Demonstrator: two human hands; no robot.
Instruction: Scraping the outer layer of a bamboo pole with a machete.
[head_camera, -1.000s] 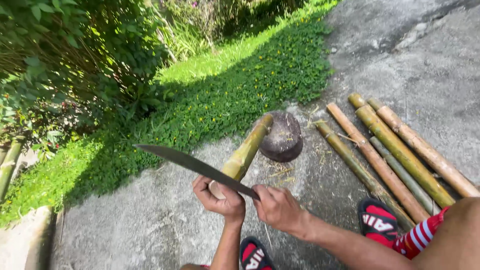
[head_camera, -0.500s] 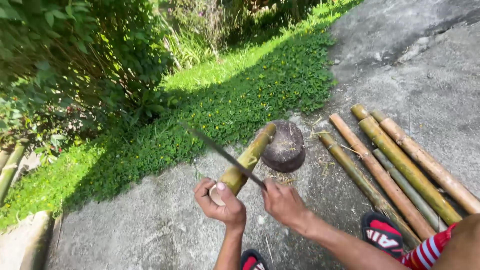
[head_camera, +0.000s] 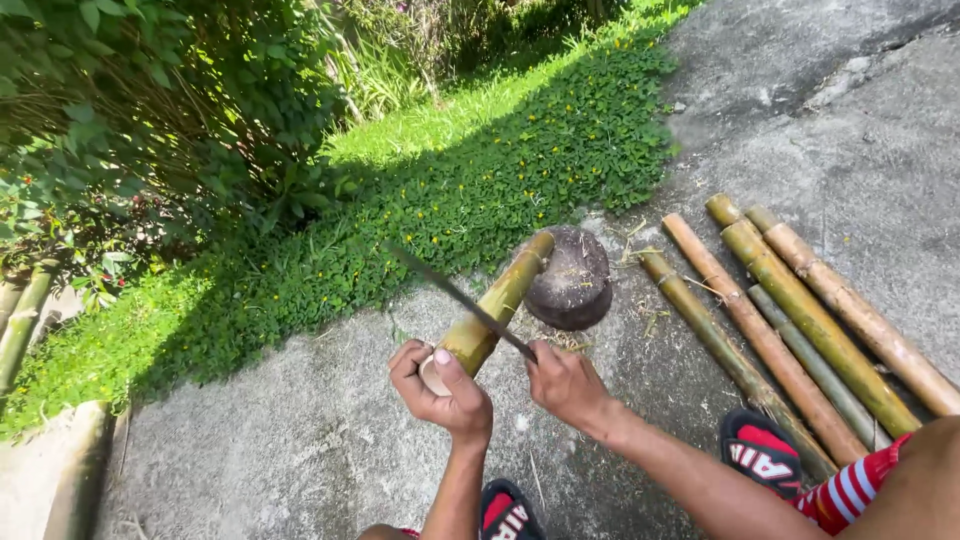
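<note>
Concrete slab (head_camera: 830, 130) fills the right and bottom of frame; grass and shrubs (head_camera: 200, 150) fill the upper left.

Bundle of bamboo poles (head_camera: 790, 310) lies at right on the slab, side by side, all whole as far as I can see. None of them looks worked.

Centre frame: one bamboo piece (head_camera: 495, 305), green-yellow, tilted, far end propped on a dark round stump block (head_camera: 570, 278), near end toward the person.

Left hand (head_camera: 440, 385) is wrapped around the near end of that piece, thumb over the cut face.

Right hand (head_camera: 565, 380) is clenched on the handle of a long knife (head_camera: 455, 297), blade laid across the piece, edge at or near the upper side. Can't tell whether it bites in.

Judgement: early stage. No visible split or notch in the piece, only small chips near the block.
</note>
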